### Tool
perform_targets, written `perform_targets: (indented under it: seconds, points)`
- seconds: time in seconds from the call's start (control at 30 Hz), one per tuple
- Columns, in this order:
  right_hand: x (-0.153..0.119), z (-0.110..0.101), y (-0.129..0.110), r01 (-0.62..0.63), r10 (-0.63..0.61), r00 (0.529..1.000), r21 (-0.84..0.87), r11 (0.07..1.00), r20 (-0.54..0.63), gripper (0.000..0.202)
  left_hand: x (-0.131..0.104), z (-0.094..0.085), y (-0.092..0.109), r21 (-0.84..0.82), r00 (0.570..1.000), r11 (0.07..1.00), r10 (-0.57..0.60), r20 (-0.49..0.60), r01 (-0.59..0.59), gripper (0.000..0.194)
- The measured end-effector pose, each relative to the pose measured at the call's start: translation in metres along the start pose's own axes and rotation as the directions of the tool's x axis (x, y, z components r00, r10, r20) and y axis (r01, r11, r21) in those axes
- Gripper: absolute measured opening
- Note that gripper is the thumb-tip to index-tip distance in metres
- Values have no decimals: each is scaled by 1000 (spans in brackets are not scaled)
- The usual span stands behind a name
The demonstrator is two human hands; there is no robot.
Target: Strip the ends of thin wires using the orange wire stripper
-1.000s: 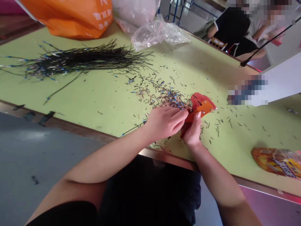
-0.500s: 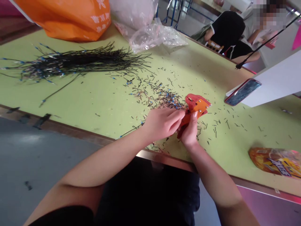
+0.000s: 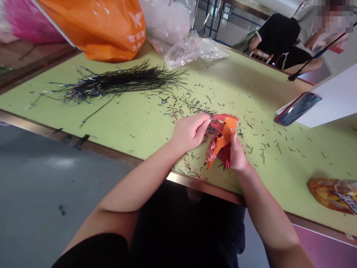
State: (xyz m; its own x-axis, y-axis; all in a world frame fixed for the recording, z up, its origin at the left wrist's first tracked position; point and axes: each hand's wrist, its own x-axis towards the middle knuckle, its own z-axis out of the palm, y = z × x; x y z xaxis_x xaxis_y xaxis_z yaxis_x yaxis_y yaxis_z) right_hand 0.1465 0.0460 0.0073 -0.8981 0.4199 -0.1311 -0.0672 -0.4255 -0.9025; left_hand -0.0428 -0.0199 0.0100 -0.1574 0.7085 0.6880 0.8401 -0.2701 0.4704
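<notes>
My right hand [image 3: 237, 154] is wrapped around the handles of an orange and red wire stripper [image 3: 224, 134]. The tool's jaws point left, toward my left hand [image 3: 192, 130]. That hand is closed in a pinch right at the jaw tips; what it holds, if anything, is too small and hidden to name. Under the tool and around it lie short black wire scraps [image 3: 210, 130], with bits of blue and copper colour among them. Farther left on the green table [image 3: 125, 130] rests a bundle of black wires [image 3: 119, 80] with blue pieces at its left ends.
An orange bag [image 3: 111, 33] and a clear plastic bag [image 3: 184, 50] stand at the back. A phone [image 3: 298, 108] leans against a white panel [image 3: 334, 93] on the right. An orange snack packet [image 3: 333, 193] lies near the right edge. Other people [image 3: 279, 41] sit in the background.
The wire stripper has turned so its jaws face left and its handles show more. My left hand has shifted to the jaw tips. The whole view has moved slightly.
</notes>
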Motion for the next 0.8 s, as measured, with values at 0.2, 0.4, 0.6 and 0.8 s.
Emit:
perform_targets:
  seconds: [0.2,0.4,0.6,0.8]
  points:
    - [2,-4,0,-20,20,1000,-26,999,3,76,-3,-1,-3,31,1000,999,16,13,-16,20]
    - [1,-7,-1,-36,36,999,-48,998,-2,76,-3,3,-7,110,996,994,-21,89,11,25]
    - [3,-6,0,-50,40,995,-110,993,-88,74,0,3,-8,200,987,980,-39,156,7,25]
    - [5,1,4,-31,-7,980,-185,982,-201,74,0,3,-8,216,981,976,-57,183,16,31]
